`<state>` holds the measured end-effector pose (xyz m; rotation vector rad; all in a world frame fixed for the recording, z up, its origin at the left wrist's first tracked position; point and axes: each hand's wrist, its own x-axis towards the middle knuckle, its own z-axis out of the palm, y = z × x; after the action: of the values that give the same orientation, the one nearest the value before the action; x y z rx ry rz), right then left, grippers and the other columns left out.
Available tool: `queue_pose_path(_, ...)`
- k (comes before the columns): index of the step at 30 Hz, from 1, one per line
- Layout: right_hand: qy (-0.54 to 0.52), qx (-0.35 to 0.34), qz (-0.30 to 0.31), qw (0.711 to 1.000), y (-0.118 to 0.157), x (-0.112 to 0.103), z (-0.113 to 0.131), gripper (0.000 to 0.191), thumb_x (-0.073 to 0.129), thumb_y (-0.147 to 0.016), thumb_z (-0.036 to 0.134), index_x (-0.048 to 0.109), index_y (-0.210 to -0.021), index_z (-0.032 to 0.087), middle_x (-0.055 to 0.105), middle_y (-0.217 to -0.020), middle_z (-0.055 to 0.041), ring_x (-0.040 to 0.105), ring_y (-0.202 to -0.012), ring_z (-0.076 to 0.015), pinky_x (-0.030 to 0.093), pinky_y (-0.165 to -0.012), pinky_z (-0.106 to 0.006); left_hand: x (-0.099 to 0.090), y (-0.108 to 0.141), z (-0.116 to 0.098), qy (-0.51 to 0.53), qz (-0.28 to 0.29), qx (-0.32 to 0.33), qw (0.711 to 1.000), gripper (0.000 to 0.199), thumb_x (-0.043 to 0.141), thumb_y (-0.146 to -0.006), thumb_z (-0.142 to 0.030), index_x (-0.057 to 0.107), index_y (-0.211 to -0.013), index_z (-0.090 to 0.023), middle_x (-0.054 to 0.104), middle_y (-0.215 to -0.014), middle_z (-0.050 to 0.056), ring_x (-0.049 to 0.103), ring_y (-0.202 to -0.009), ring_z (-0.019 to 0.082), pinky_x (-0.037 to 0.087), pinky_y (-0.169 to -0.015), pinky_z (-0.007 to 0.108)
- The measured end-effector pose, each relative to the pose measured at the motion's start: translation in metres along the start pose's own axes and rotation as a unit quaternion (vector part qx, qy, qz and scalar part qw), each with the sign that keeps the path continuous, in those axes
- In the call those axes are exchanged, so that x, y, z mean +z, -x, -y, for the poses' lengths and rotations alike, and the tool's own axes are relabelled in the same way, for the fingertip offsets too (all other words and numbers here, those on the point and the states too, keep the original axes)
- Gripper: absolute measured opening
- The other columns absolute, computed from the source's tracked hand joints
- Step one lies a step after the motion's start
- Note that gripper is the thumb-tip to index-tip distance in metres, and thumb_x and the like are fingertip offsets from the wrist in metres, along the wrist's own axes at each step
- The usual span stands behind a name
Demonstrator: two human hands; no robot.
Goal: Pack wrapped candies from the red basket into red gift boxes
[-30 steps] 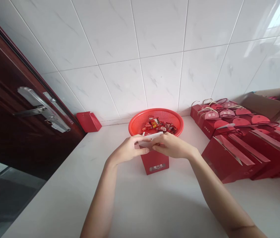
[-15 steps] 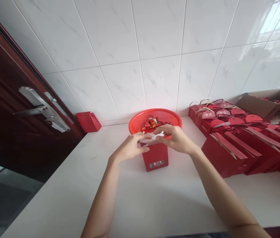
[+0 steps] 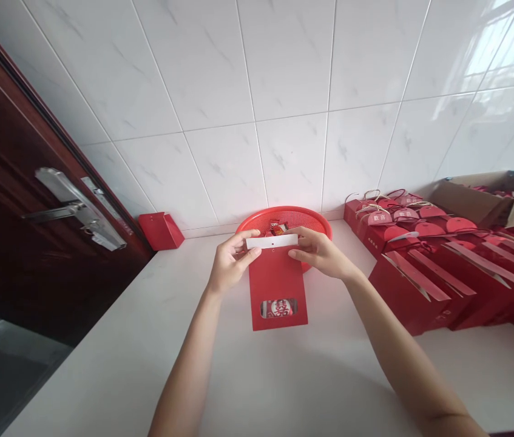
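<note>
A red paper gift bag (image 3: 277, 276) stands upright on the white counter, with a small window low on its front that shows a printed item inside. Its top edge is folded over into a white flap with a small hole. My left hand (image 3: 233, 260) pinches the left end of that flap between thumb and fingers. At the right end, my right hand (image 3: 318, 252) grips it the same way. Just behind the bag sits a red plastic basket (image 3: 250, 221) holding wrapped candies (image 3: 278, 228), partly hidden by the bag and my hands.
Several red gift boxes with cord handles (image 3: 384, 221) and several red bags (image 3: 409, 294) stand on the right. Behind them is a cardboard box (image 3: 470, 200). Another red bag (image 3: 161, 230) leans near the dark door (image 3: 24, 182). A tiled wall (image 3: 293, 158) rises behind the counter (image 3: 147, 340).
The bag's open top has come together into a flat folded flap. My hands have moved from over the opening to its two ends, and the bag's front now faces me more.
</note>
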<state>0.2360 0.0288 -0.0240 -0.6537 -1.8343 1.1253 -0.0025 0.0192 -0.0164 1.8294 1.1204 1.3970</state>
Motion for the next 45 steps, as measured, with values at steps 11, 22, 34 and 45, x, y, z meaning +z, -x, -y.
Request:
queue_pose_path(11,0.081,-0.036,-0.043,0.995,0.0,0.0,0.003,0.041,0.061,-0.092,0.053,0.074,-0.103,0.016,0.063,-0.074,-0.0016,0.055,-0.065,-0.014,0.045,-0.06,-0.027,0.007,0.001,0.001,-0.02,-0.01,0.061,0.998,0.017,0.073,-0.081,-0.035,0.073,-0.086,-0.019,0.076,-0.087,0.005,0.071,-0.082,0.019,0.058,-0.076,0.027)
queue_pose_path(22,0.101,-0.015,-0.029,0.994,0.0,-0.004,-0.001,0.032,0.065,-0.09,0.041,0.074,-0.108,0.017,0.075,-0.101,-0.008,0.067,-0.086,-0.0208,0.053,-0.072,-0.031,0.01,0.001,0.003,-0.021,0.025,0.079,0.996,0.01,0.067,-0.082,-0.028,0.072,-0.079,-0.02,0.074,-0.089,0.005,0.07,-0.089,0.02,0.059,-0.075,0.029)
queue_pose_path(34,0.146,-0.006,0.002,0.989,-0.004,-0.006,-0.016,0.019,0.066,-0.082,0.026,0.076,-0.095,0.018,0.075,-0.092,-0.0055,0.068,-0.084,-0.0204,0.053,-0.075,-0.032,0.002,0.0,0.01,-0.103,0.184,-0.042,0.977,0.035,0.067,-0.084,-0.043,0.073,-0.112,-0.022,0.075,-0.117,0.008,0.068,-0.111,0.026,0.054,-0.098,0.04)
queue_pose_path(45,0.211,0.025,0.032,0.977,-0.002,-0.012,-0.018,0.015,0.066,-0.082,0.022,0.076,-0.092,0.019,0.075,-0.09,-0.0042,0.065,-0.082,-0.0199,0.049,-0.072,-0.031,0.02,0.001,0.021,-0.14,0.18,0.013,0.974,0.02,0.063,-0.086,-0.033,0.074,-0.097,-0.021,0.077,-0.096,0.005,0.071,-0.091,0.022,0.058,-0.084,0.036)
